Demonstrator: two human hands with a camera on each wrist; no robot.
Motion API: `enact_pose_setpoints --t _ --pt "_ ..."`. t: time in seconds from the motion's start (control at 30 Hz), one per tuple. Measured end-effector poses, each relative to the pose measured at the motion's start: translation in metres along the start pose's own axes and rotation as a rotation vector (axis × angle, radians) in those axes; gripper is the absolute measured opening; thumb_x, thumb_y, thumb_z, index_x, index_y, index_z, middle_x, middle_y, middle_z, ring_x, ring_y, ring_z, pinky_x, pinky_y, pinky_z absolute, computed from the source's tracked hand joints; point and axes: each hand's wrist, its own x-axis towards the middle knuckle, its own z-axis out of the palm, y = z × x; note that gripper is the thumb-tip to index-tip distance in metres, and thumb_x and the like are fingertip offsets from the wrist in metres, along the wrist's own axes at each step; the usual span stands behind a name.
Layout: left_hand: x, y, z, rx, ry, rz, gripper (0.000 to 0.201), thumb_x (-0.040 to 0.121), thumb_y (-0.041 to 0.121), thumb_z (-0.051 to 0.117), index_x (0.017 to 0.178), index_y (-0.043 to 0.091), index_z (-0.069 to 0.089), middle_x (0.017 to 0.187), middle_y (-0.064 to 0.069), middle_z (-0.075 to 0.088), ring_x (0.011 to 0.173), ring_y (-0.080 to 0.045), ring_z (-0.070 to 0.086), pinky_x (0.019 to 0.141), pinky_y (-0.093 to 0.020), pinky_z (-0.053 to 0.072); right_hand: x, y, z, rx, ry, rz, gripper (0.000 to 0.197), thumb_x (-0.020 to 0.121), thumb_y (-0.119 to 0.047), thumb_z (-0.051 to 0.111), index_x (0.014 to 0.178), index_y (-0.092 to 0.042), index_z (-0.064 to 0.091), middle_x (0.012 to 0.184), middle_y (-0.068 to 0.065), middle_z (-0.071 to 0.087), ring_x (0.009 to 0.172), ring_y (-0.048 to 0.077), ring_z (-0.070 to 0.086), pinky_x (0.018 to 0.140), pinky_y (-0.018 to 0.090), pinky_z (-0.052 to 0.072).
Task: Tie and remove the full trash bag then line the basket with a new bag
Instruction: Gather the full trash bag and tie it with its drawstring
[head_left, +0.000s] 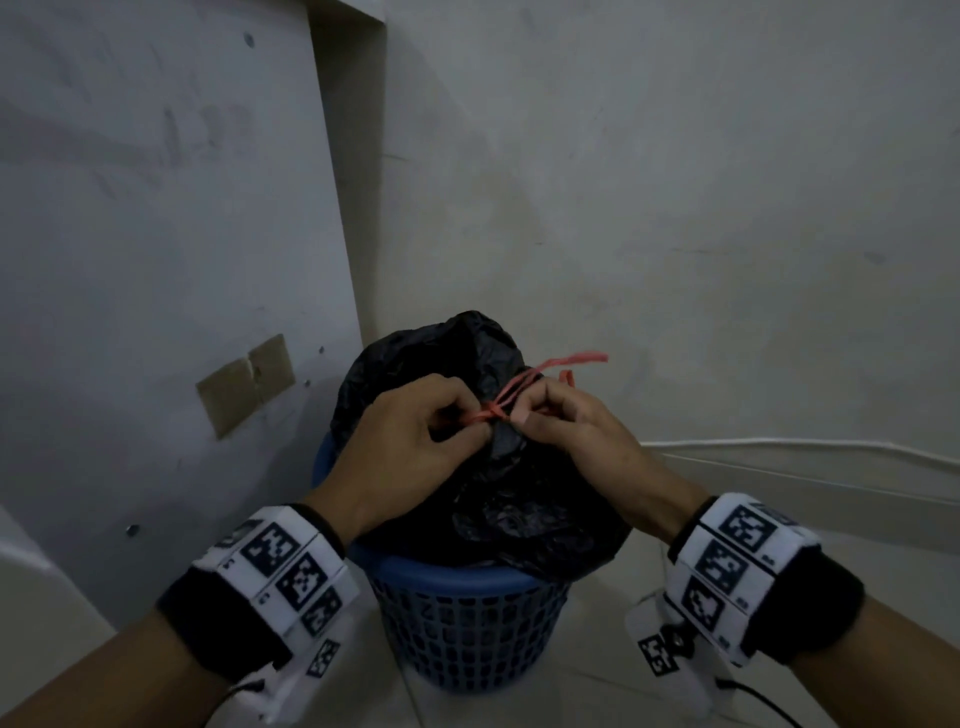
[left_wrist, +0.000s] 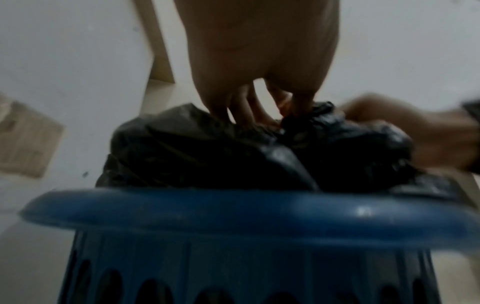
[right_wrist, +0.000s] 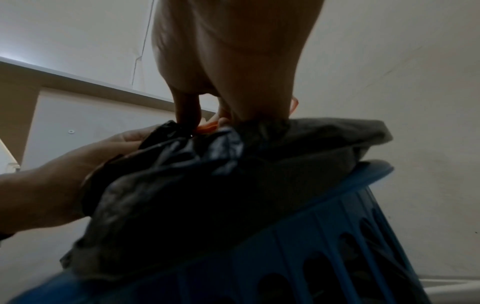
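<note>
A full black trash bag (head_left: 519, 514) (left_wrist: 207, 152) (right_wrist: 187, 185) bulges out of a blue perforated basket (head_left: 467, 623) (left_wrist: 233, 216) (right_wrist: 337, 226) on the floor. Red drawstrings (head_left: 524, 384) (right_wrist: 206, 126) cross over the gathered neck of the bag, with loose ends sticking out to the right. My left hand (head_left: 415, 436) (left_wrist: 259, 61) pinches the strings at the neck from the left. My right hand (head_left: 566, 421) (right_wrist: 233, 61) pinches them from the right. The two hands meet over the bag's top.
A white wall (head_left: 675, 182) rises behind the basket, with a white panel (head_left: 156, 234) on the left carrying a brown taped patch (head_left: 247, 384). A low white ledge (head_left: 805, 452) runs to the right. Pale floor tiles (head_left: 582, 675) surround the basket.
</note>
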Motion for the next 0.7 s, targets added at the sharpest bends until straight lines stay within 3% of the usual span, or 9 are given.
enact_pose_setpoints --t 0.17,0.27,0.33,0.4,0.5,0.6,0.7 --pt "-0.002 -0.002 -0.009 -0.264 0.005 -0.193 0.026 0.089 0.025 0.065 0.066 0.015 0.058 0.079 0.000 0.065 0.073 -0.009 0.059 0.074 -0.025 0.046 -0.004 0.006 -0.007 -0.053 0.032 0.045 0.012 0.092 -0.022 0.063 0.081 -0.017 0.060 0.086 0.003 0.059 0.084 0.015 0.057 0.082 0.030 0.042" --pt "-0.002 -0.003 -0.019 -0.444 0.052 -0.266 0.045 0.083 0.041 0.065 0.058 0.006 0.050 0.068 -0.009 0.052 0.069 -0.019 0.052 0.075 -0.032 0.042 -0.005 0.006 -0.009 -0.072 0.038 0.051 0.011 0.092 -0.025 0.062 0.084 -0.017 0.063 0.081 -0.004 0.062 0.080 0.007 0.059 0.077 0.018 0.044" --pt "0.000 -0.001 -0.023 -0.533 0.108 -0.329 0.049 0.082 0.043 0.066 0.057 0.005 0.048 0.065 -0.013 0.053 0.064 -0.021 0.051 0.072 -0.034 0.044 -0.004 0.001 -0.009 -0.109 0.040 0.045 0.015 0.093 -0.027 0.061 0.080 -0.020 0.065 0.077 -0.010 0.066 0.076 0.002 0.062 0.072 0.012 0.045" --pt "0.003 0.000 -0.026 -0.638 0.202 -0.415 0.047 0.085 0.038 0.066 0.052 0.010 0.048 0.054 -0.006 0.051 0.052 -0.018 0.049 0.061 -0.029 0.045 -0.001 -0.005 -0.010 -0.124 0.075 0.039 0.023 0.092 -0.030 0.061 0.070 -0.023 0.063 0.079 -0.003 0.068 0.078 0.007 0.065 0.074 0.017 0.047" --pt "0.008 0.002 -0.031 -0.684 0.280 -0.458 0.052 0.092 0.030 0.057 0.041 0.026 0.048 0.040 0.007 0.041 0.039 -0.011 0.041 0.053 -0.027 0.039 0.000 -0.016 -0.015 -0.108 0.145 0.047 0.034 0.094 -0.031 0.059 0.063 -0.019 0.052 0.060 -0.009 0.051 0.057 0.005 0.049 0.059 0.016 0.038" --pt "0.011 0.005 -0.042 -0.703 0.225 -0.492 0.051 0.095 0.028 0.054 0.046 0.025 0.038 0.039 0.010 0.028 0.033 -0.006 0.025 0.036 -0.017 0.024 -0.001 -0.026 -0.022 -0.058 0.194 0.019 0.036 0.096 -0.024 0.056 0.064 -0.014 0.043 0.057 -0.008 0.041 0.051 0.006 0.038 0.052 0.013 0.033" --pt "0.015 -0.005 -0.056 -0.684 0.163 -0.551 0.047 0.095 0.023 0.053 0.054 0.024 0.032 0.041 0.011 0.023 0.033 -0.005 0.018 0.034 -0.016 0.015 -0.002 -0.030 -0.034 -0.158 0.260 -0.023 0.032 0.096 -0.014 0.054 0.067 -0.004 0.044 0.062 0.000 0.038 0.052 0.006 0.038 0.056 0.015 0.034"
